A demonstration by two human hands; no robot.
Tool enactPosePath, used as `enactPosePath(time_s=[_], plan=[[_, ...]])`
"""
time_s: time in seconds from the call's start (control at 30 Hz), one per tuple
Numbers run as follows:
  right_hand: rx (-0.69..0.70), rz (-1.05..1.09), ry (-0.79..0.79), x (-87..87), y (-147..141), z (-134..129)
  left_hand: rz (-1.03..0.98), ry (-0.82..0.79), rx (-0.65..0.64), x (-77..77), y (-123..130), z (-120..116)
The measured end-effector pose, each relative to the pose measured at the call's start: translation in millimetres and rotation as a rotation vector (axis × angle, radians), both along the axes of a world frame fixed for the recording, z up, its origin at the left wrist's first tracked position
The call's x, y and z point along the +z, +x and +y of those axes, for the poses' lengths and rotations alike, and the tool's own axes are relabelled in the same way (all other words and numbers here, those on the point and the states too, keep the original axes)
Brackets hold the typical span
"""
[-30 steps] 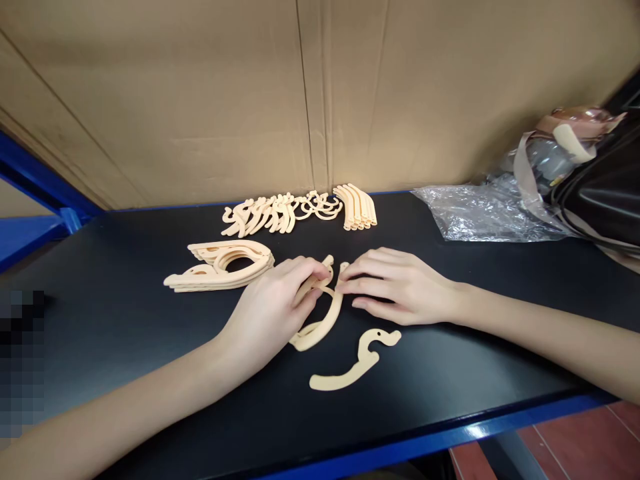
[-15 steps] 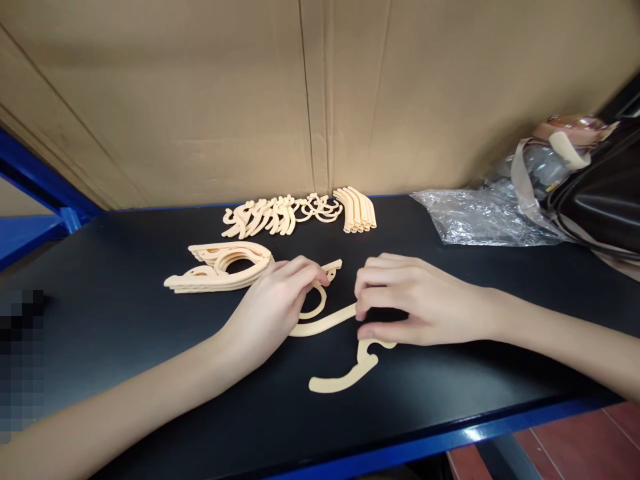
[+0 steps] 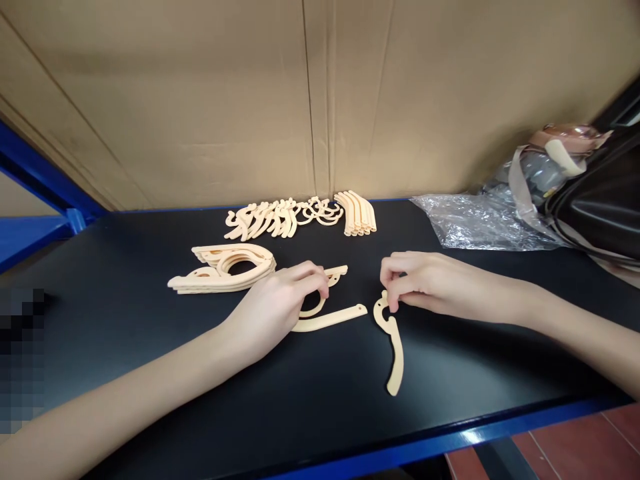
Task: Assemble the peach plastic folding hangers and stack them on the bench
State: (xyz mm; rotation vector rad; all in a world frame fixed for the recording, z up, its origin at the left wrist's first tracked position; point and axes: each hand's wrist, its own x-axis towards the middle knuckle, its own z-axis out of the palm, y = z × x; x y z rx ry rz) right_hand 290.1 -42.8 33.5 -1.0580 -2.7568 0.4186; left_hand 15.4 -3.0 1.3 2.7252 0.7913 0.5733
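Nearest on the black tabletop (image 3: 150,373) lies a cream curved piece (image 3: 393,343). A moment ago it lay flat and pointed left and right, close to the near edge. Now it is turned, so its long end points toward the near edge and its hooked end points far.

The right hand (image 3: 425,283) pinches that hooked end between thumb and fingers. This hand has moved to the right and let go of the long arm piece it held before.

Just left of it, the left hand (image 3: 280,303) stays curled shut on the folded hanger piece (image 3: 327,310). The hanger's long arm now lies flat on the tabletop and reaches right, toward the curved piece, but does not touch it. The two hands are apart.

A bit farther, to the left, sits a stack of finished hangers (image 3: 223,270). It has not moved.

Farther still, by the cardboard wall (image 3: 200,100), is a row of small loose parts (image 3: 300,215).

On the far right lie a clear plastic bag (image 3: 480,220) and a dark bag (image 3: 600,200).
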Motion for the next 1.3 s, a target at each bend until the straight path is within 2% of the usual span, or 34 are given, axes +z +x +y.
enactPosePath(time_s=[0.2, 0.4, 0.73, 0.9, 1.07, 1.2, 1.3], plan=[[-0.091, 0.120, 0.090, -14.5, -2.5, -4.8, 0.028, 0.047, -0.018, -0.6, -1.0, 0.1], [-0.164, 0.014, 0.187, -17.1, -18.8, -23.1, 0.052, 0.114, -0.083, 1.1, -3.0, 6.1], [-0.077, -0.003, 0.213, -19.5, -8.0, -14.4, 0.110, 0.141, -0.085, 3.4, -1.7, 6.1], [-0.077, 0.037, 0.201, -20.6, -6.8, -10.5, 0.119, 0.178, -0.072, 3.9, 0.0, 3.5], [-0.128, 0.056, 0.272, -22.4, -6.2, -8.6, 0.123, 0.252, -0.064, 6.2, 3.2, -2.3], [-0.156, 0.063, 0.316, -26.4, -5.0, -7.4, 0.075, 0.201, -0.055, 7.7, 5.6, -6.6], [-0.170, 0.098, 0.294, -28.4, -6.9, -7.4, 0.038, 0.112, -0.134, 7.0, 7.8, -10.2]])
